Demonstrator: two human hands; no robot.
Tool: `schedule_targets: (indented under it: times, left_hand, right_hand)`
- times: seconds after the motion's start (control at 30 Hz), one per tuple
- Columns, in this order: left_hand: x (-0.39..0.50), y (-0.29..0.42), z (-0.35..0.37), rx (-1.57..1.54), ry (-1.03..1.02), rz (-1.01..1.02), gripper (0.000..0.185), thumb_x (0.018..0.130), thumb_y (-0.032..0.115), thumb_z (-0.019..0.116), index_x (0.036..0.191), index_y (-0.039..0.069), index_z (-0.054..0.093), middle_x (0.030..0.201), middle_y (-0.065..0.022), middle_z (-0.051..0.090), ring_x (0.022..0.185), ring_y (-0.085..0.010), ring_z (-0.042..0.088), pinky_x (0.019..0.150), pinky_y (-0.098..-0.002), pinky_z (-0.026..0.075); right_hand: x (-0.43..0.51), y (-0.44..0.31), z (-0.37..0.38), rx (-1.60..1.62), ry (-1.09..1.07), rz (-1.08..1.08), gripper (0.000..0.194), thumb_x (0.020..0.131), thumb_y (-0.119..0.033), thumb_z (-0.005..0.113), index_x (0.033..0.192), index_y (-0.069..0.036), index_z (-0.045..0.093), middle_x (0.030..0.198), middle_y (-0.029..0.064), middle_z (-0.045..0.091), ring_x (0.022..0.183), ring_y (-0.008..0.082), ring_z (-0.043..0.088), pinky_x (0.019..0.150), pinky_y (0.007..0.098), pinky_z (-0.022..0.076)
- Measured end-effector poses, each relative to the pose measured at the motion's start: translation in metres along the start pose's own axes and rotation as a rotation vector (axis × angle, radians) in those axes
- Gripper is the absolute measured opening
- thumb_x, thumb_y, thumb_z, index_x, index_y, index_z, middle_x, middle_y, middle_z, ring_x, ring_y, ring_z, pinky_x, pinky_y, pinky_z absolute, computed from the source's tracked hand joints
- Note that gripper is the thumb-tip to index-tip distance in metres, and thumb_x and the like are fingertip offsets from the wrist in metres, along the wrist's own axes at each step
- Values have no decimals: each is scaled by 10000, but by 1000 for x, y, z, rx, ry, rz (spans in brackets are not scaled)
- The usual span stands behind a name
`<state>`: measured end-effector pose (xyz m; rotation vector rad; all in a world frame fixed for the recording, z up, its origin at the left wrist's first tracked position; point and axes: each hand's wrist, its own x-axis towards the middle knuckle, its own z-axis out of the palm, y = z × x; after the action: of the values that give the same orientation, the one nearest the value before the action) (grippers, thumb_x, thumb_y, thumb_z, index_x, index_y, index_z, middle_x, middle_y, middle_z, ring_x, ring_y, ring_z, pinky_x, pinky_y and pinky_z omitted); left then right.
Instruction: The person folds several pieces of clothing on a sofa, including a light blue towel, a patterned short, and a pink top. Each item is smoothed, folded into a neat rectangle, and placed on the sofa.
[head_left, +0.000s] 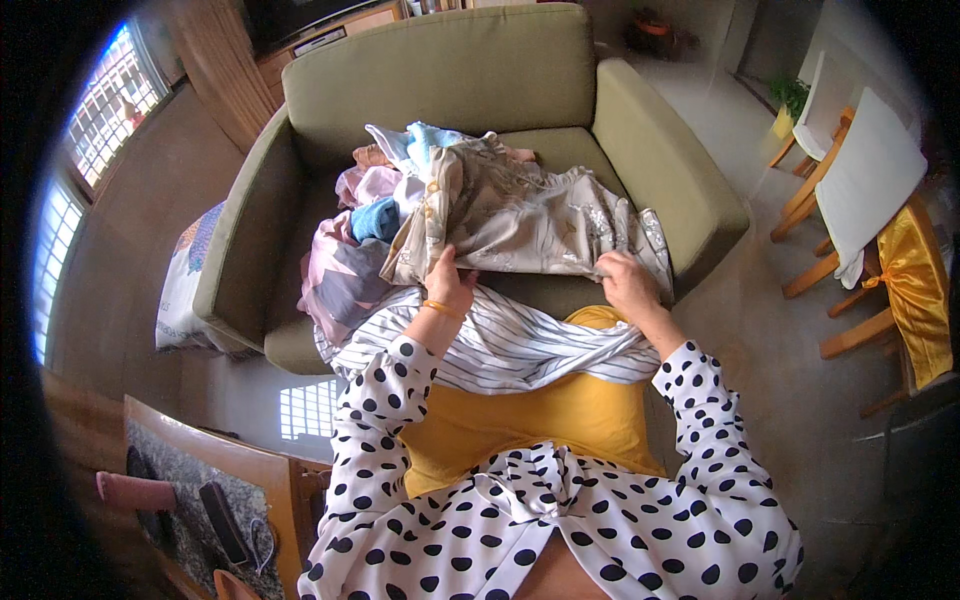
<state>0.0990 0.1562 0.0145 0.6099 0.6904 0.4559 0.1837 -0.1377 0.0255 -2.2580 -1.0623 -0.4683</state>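
Observation:
Both my hands grip the near edge of a beige floral garment (517, 217), which is spread across the seat of a green sofa (442, 71). My left hand (448, 289) pinches it near its left end, and my right hand (630, 285) holds the edge farther right. Under and left of it lies a heap of clothes, among them a blue cloth (373, 220) and a pink and grey garment (349, 277). A white cloth with dark stripes (517, 341) drapes over my lap, on top of yellow fabric (525, 420).
A small table (277, 480) at the lower left bears a dark phone-like object (223, 521) and a pink cylindrical item (135, 491). A printed bag (184, 300) leans by the sofa's left arm. Wooden chairs with white (870, 180) and yellow covers (911, 292) stand at right.

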Motion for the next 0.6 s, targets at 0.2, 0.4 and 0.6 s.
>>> schedule_targets:
  times: [0.2, 0.4, 0.6]
  left_hand:
    - [22, 30, 4, -76, -21, 44, 218, 925, 111, 523, 1129, 79, 592, 1062, -53, 618, 957, -219, 594, 872, -390, 501]
    - [-21, 64, -19, -161, -72, 418, 298, 884, 7, 501, 1174, -9, 565, 1131, -120, 610, 1017, -240, 608, 898, -360, 509]
    - [-77, 81, -120, -75, 108, 805, 337, 879, -26, 468, 1206, -32, 547, 1215, -106, 575, 1055, -235, 589, 933, -343, 493]
  right_hand:
    - [-13, 0, -45, 148, 50, 26, 263, 708, 59, 493, 922, 41, 644, 987, 150, 652, 958, 307, 609, 861, 370, 485]
    - [-41, -47, -74, 186, -19, -9, 272, 682, 85, 479, 900, 47, 637, 1022, 144, 644, 977, 313, 597, 864, 371, 482]
    - [-80, -93, -67, 186, -118, -64, 309, 633, 116, 486, 888, 26, 636, 1067, 137, 623, 1040, 315, 571, 911, 391, 464]
